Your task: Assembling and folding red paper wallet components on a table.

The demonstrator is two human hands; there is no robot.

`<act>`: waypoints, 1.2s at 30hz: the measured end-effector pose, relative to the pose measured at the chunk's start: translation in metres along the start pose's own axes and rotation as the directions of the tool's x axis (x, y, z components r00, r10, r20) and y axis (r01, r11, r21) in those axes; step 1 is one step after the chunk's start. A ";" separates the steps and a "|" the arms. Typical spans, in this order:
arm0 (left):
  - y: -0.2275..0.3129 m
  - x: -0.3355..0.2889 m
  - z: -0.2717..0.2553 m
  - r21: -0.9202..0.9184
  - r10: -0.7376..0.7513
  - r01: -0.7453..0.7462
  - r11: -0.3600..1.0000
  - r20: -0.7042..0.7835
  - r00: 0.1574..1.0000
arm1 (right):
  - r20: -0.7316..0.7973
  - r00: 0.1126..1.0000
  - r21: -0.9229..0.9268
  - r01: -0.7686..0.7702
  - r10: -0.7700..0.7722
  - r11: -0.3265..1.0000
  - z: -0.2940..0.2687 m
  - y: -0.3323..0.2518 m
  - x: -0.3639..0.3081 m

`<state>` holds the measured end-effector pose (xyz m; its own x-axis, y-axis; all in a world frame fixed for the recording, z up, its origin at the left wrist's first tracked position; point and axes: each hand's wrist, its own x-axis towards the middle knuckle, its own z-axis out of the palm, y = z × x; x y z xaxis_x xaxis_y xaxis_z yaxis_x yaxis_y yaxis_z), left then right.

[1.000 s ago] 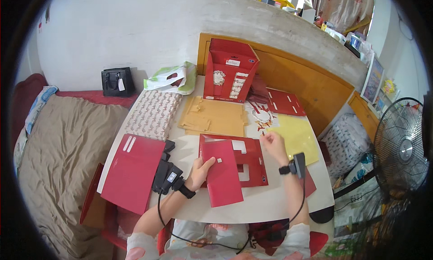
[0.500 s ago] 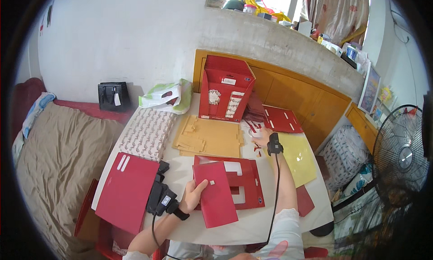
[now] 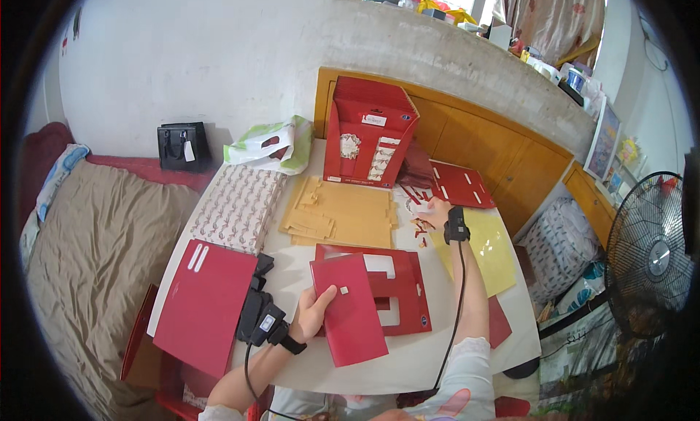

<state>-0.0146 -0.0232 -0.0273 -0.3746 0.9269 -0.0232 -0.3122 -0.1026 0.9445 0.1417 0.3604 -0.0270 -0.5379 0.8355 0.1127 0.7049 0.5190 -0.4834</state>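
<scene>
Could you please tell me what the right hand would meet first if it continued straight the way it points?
The right hand would likely meet the small red-and-white pieces first; it may already touch them, as depth is unclear.

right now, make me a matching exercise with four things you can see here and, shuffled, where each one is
Things:
1. red rectangular card with a small pale square
2. glossy yellow sheet
3. white rectangular bundle with rows of brown print
4. black handbag with a white tag

Places:
A. on the left side of the white table
B. off the table, by the white wall
C. in the left hand
D. on the table's right side

Right pairs: 1-C, 2-D, 3-A, 4-B
</scene>
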 end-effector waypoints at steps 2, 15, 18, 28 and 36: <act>0.002 0.002 0.006 0.000 0.012 -0.012 1.000 0.053 0.999 | -0.016 0.999 0.004 -0.032 0.033 0.999 -0.022 0.013 -0.008; -0.004 0.006 0.006 0.021 0.026 -0.027 0.999 0.029 0.999 | -0.104 0.993 0.312 0.091 -0.061 0.946 -0.048 0.026 -0.019; -0.006 0.006 0.004 -0.004 0.100 -0.100 0.995 0.004 0.995 | 0.021 1.000 0.770 -0.007 -0.014 0.638 -0.049 0.009 -0.037; -0.017 0.015 0.002 0.020 0.098 -0.097 0.995 -0.029 0.995 | 0.221 0.961 0.968 -0.237 -0.164 -0.084 -0.033 -0.080 -0.151; -0.020 0.017 -0.004 0.061 0.131 -0.128 0.990 -0.047 0.990 | 0.232 0.955 0.968 -0.245 -0.185 -0.049 -0.007 -0.135 -0.222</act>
<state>-0.0183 -0.0067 -0.0482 -0.4533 0.8873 0.0856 -0.2080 -0.1987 0.9577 0.1690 0.1064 0.0191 -0.7511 0.6602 -0.0044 -0.3505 -0.4044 -0.8448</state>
